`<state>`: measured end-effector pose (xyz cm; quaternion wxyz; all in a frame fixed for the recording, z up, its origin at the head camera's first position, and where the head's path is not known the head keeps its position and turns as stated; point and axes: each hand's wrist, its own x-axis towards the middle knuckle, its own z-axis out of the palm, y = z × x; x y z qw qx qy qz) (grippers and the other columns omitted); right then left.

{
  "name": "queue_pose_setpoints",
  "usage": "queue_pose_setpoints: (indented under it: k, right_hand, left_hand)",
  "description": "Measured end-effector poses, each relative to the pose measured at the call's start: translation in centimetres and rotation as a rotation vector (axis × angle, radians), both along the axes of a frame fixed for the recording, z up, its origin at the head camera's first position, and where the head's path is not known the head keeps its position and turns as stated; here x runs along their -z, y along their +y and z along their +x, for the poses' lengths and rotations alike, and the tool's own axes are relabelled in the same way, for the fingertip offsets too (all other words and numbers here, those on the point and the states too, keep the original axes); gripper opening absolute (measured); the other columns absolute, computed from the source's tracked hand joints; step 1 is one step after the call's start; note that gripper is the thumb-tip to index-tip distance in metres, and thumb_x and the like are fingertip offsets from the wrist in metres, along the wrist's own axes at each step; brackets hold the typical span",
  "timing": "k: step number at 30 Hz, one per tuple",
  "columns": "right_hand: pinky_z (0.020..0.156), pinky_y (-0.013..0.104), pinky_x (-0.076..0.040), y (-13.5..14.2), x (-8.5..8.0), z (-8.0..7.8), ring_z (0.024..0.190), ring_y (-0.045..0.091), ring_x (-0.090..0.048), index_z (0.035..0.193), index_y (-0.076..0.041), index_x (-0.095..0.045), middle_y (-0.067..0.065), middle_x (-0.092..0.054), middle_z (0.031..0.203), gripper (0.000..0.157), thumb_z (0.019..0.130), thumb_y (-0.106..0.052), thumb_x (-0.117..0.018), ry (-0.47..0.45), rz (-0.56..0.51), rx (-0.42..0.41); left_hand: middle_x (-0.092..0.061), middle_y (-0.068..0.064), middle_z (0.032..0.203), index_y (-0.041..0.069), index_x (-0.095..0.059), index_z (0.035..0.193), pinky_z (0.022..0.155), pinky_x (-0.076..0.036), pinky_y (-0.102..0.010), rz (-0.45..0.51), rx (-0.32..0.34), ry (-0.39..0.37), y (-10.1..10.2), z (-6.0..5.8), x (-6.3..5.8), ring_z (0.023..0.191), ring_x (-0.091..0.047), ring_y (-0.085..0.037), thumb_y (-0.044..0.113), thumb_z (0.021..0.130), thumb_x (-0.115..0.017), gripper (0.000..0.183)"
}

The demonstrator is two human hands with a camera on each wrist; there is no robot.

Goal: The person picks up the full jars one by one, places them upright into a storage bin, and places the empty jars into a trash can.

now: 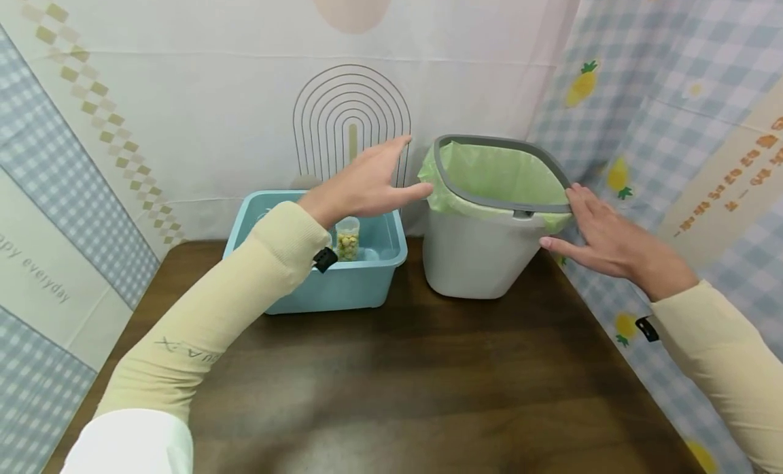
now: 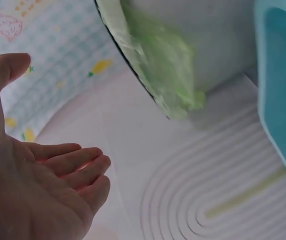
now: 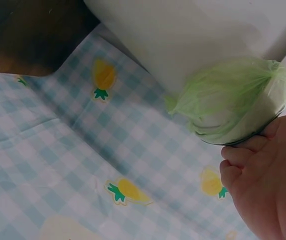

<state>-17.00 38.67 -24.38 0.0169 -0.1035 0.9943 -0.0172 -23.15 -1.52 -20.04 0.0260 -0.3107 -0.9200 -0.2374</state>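
Note:
A grey trash bin stands at the back right of the table, lined with a green bag. The bag folds out over the edge beneath a dark grey rim ring. My left hand is held in the air just left of the bin, fingers extended and thumb apart, with nothing in it. At the bin's right side, my right hand touches the rim with its fingertips, the fingers fairly straight. In the right wrist view, that hand lies against the rim, near the overhanging green bag.
A light blue basin sits left of the bin, partly behind my left forearm. Inside it is a clear container of yellowish pieces. The brown wooden table extends in front. Patterned cloth hangs behind and at both sides.

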Motion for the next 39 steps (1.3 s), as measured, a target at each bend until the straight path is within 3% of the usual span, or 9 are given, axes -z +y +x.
queue_pose_setpoints:
  k: [10, 17, 24, 30, 39]
  right_hand:
    - [0.114, 0.068, -0.011, 0.6, 0.4, -0.3, 0.150, 0.040, 0.009, 0.154, -0.006, 0.013, 0.015, 0.019, 0.161, 0.102, 0.094, -0.063, -0.045, 0.020, -0.029, -0.015]
    - [0.114, 0.068, -0.010, 1.0, 0.4, -0.2, 0.149, 0.044, 0.007, 0.154, -0.004, 0.011, 0.020, 0.017, 0.161, 0.094, 0.098, -0.058, -0.040, 0.036, -0.036, -0.008]
    - [0.115, 0.067, -0.009, 1.0, 0.7, -0.4, 0.149, 0.044, 0.007, 0.154, -0.004, 0.011, 0.020, 0.016, 0.161, 0.094, 0.098, -0.058, -0.040, 0.044, -0.046, -0.007]
    - [0.115, 0.067, -0.006, 1.3, 0.5, -0.5, 0.149, 0.043, 0.008, 0.154, -0.003, 0.009, 0.019, 0.016, 0.161, 0.090, 0.099, -0.055, -0.040, 0.037, -0.073, -0.025]
    - [0.117, 0.066, -0.001, 0.7, -1.7, 0.5, 0.150, 0.041, 0.006, 0.156, -0.007, 0.007, 0.018, 0.011, 0.163, 0.083, 0.101, -0.049, -0.039, 0.119, -0.038, -0.076]
  left_hand:
    - [-0.007, -0.005, 0.165, 0.012, -0.002, 0.157, 0.125, -0.014, -0.046, -0.134, -0.045, 0.095, -4.9, 1.1, 2.2, 0.153, -0.009, -0.025, 0.068, 0.091, -0.041, 0.095]
    - [-0.003, -0.008, 0.165, 0.007, -0.003, 0.157, 0.125, -0.011, -0.047, -0.205, -0.050, 0.212, -7.1, 2.3, 5.1, 0.153, -0.007, -0.028, 0.066, 0.093, -0.039, 0.094]
    - [-0.001, -0.008, 0.165, 0.009, -0.001, 0.156, 0.125, -0.010, -0.048, -0.297, -0.122, 0.164, -10.1, 3.6, 8.3, 0.154, -0.004, -0.028, 0.075, 0.090, -0.034, 0.099]
    - [-0.004, -0.010, 0.165, 0.008, -0.006, 0.157, 0.123, -0.010, -0.052, -0.308, -0.179, 0.140, -13.2, 5.0, 10.8, 0.153, -0.006, -0.031, 0.074, 0.090, -0.035, 0.098]
    - [-0.006, -0.011, 0.165, 0.008, -0.008, 0.157, 0.122, -0.009, -0.054, -0.316, -0.216, 0.117, -15.7, 5.8, 12.8, 0.153, -0.008, -0.032, 0.074, 0.091, -0.035, 0.097]
